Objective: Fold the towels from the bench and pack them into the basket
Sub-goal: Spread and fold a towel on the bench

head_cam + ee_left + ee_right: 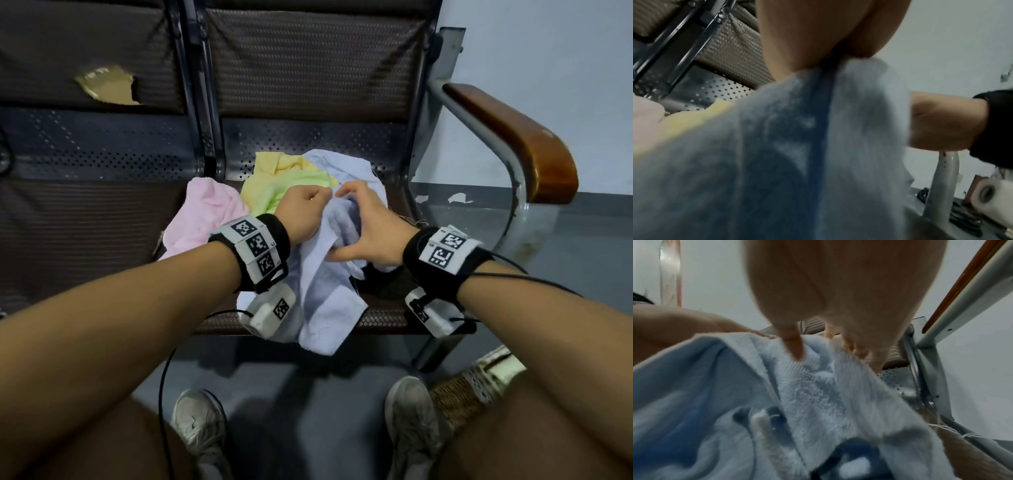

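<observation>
A pale blue towel (325, 291) hangs bunched over the front of the bench seat (383, 317). My left hand (305, 209) grips its top edge in a fist, and my right hand (359, 222) pinches the same towel (809, 386) right beside it. In the left wrist view the blue towel (797, 146) fills the frame below my left hand (818, 40). Behind lie a yellow towel (274, 171), a light green one (291, 188) and a pink towel (205, 212). A woven basket (469, 387) stands on the floor by my right foot.
The bench has a metal frame and a wooden armrest (513, 137) on the right. The left backrest has a torn patch (109, 84). A cable (164, 394) hangs from my left wrist. My shoes (198, 421) stand on the grey floor below the seat.
</observation>
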`<move>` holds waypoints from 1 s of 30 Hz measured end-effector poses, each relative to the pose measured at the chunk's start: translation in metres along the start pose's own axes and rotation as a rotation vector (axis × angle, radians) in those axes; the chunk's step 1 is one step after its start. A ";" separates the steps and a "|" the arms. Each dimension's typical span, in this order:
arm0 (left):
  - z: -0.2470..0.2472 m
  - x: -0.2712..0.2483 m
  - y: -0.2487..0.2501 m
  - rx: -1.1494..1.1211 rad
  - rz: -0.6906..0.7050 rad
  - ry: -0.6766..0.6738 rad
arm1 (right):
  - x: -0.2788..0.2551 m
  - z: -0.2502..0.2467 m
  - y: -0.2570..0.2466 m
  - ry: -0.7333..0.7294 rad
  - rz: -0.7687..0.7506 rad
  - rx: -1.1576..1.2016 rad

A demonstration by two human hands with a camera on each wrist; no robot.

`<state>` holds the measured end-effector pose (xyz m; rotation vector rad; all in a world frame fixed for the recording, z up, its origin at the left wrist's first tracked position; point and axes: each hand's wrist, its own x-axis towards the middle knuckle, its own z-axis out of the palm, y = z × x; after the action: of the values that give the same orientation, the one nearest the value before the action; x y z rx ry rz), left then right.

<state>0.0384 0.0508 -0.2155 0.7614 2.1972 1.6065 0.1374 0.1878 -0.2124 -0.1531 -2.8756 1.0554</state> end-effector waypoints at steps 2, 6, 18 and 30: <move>-0.001 0.001 0.001 -0.007 -0.048 -0.001 | 0.003 0.004 -0.004 0.039 -0.002 -0.109; 0.001 -0.003 -0.005 0.068 -0.142 0.004 | 0.010 0.001 -0.003 0.234 0.006 -0.189; -0.011 -0.004 -0.008 0.637 0.001 0.085 | 0.022 -0.013 -0.001 0.423 0.071 0.096; -0.039 0.020 -0.007 0.065 -0.250 0.238 | 0.011 -0.019 0.004 0.439 -0.069 0.105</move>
<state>-0.0004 0.0306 -0.2086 0.3069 2.4063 1.5729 0.1286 0.2043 -0.1996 -0.2434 -2.4127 1.0099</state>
